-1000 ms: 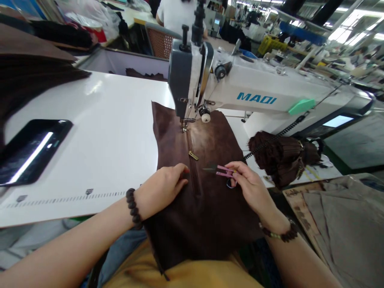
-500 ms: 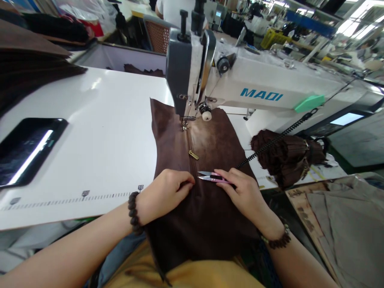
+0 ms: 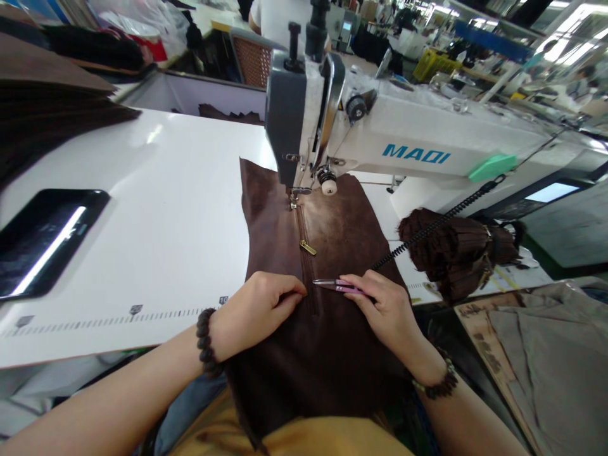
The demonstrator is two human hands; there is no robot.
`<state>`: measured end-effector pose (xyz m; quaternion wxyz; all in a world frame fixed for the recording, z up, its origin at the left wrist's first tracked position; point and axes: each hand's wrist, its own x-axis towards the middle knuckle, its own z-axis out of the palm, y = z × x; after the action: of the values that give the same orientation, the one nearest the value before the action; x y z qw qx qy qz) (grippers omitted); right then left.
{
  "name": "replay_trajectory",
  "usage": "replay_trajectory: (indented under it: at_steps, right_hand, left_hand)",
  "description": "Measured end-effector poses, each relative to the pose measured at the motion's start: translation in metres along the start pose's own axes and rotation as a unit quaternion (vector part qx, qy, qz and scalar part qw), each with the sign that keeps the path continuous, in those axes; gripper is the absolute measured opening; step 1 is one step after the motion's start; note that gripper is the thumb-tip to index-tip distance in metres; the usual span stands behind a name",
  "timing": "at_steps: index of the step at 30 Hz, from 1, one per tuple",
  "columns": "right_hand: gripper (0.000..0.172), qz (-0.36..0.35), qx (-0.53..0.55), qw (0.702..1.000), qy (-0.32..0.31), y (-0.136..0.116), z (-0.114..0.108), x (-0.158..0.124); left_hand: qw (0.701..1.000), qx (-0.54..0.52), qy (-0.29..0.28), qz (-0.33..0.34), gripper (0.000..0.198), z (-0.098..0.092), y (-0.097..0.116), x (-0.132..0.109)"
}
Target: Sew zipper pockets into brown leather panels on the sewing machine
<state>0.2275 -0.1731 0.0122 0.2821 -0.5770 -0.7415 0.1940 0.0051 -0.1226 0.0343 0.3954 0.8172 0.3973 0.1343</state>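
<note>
A dark brown leather piece (image 3: pixel 342 354) lies under the sewing machine's presser foot (image 3: pixel 293 201) and hangs over the table's front edge. Down its middle runs a zipper with a gold pull (image 3: pixel 308 247). My right hand (image 3: pixel 384 307) holds small pink-handled thread snips (image 3: pixel 338 285), their blades closed and pointing left at the zipper's lower part. My left hand (image 3: pixel 259 310) is pinched just left of the zipper, over the leather; whatever is between its fingertips is too small to make out.
A black phone (image 3: pixel 47 240) lies on the white table (image 3: pixel 166 209) at the left, below stacked brown leather (image 3: pixel 52 107). Right of the leather sit a bundle of brown pieces (image 3: pixel 451 247) and a coiled black cord (image 3: pixel 437 221). Farther back, a person (image 3: pixel 280 22) is partly visible.
The snips' blades have gone from apart to closed in my right hand. My left hand has shifted slightly left and down. The view has tilted a little.
</note>
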Motion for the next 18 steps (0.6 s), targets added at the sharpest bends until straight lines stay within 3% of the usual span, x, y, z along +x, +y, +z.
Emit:
replay_trajectory:
  at_steps: [12, 15, 18]
  right_hand:
    - [0.024, -0.015, -0.036, 0.999, 0.016, -0.005, 0.006, -0.003]
    - [0.023, 0.01, -0.019, 0.999, 0.03, 0.002, -0.004, -0.003]
    - [0.026, 0.06, -0.047, 0.994, 0.076, 0.017, -0.023, 0.005]
  left_hand:
    - [0.999, -0.023, -0.007, 0.03, 0.022, 0.005, -0.001, 0.002]
    - [0.995, -0.089, -0.041, -0.019, 0.021, -0.007, -0.005, -0.007]
    - [0.972, -0.181, -0.084, -0.122, 0.022, -0.026, -0.02, -0.041]
